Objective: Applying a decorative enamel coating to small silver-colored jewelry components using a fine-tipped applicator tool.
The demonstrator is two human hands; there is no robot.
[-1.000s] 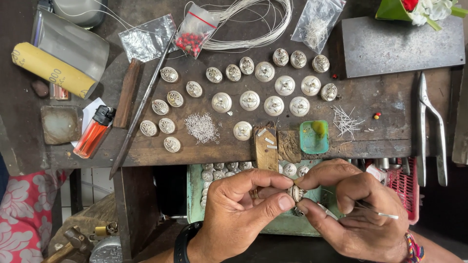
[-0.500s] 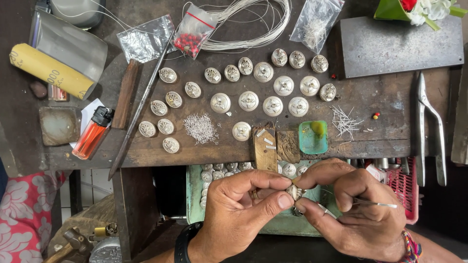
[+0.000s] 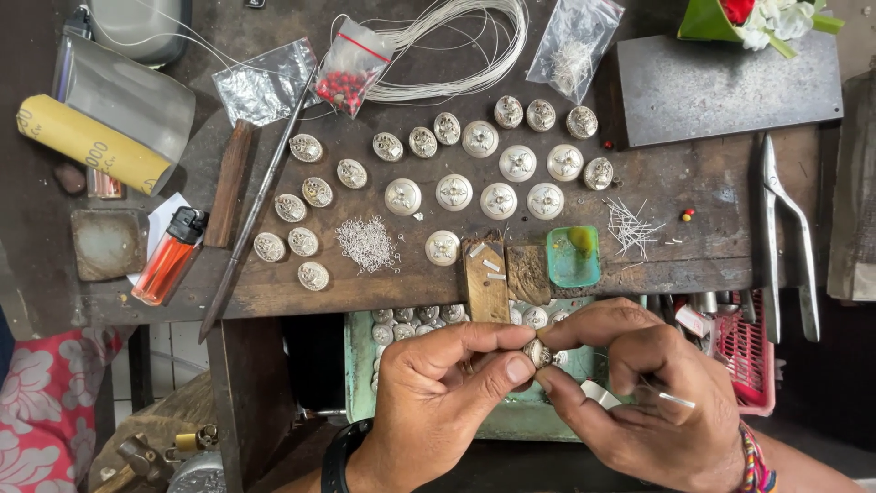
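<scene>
My left hand (image 3: 438,402) and my right hand (image 3: 639,393) meet over a green tray (image 3: 356,365) below the bench edge. Both pinch one small round silver ornament (image 3: 538,352) between thumb and fingertips. A thin metal tool (image 3: 671,397) lies under the fingers of my right hand and sticks out to the right. Several more silver ornaments (image 3: 401,319) lie in the tray. On the wooden bench (image 3: 274,283) above, several round silver ornaments (image 3: 453,192) are laid out in rows.
A pile of tiny silver rings (image 3: 368,243), short wire pins (image 3: 630,224), a small green dish (image 3: 573,257), an orange lighter (image 3: 169,256), a long file (image 3: 255,210), a coil of wire (image 3: 465,46), plastic bags, a steel block (image 3: 725,87), pliers (image 3: 785,237), a red basket (image 3: 744,361).
Both hands stay at the same spot on the ornament. My fingers have shifted slightly, turning the piece a little.
</scene>
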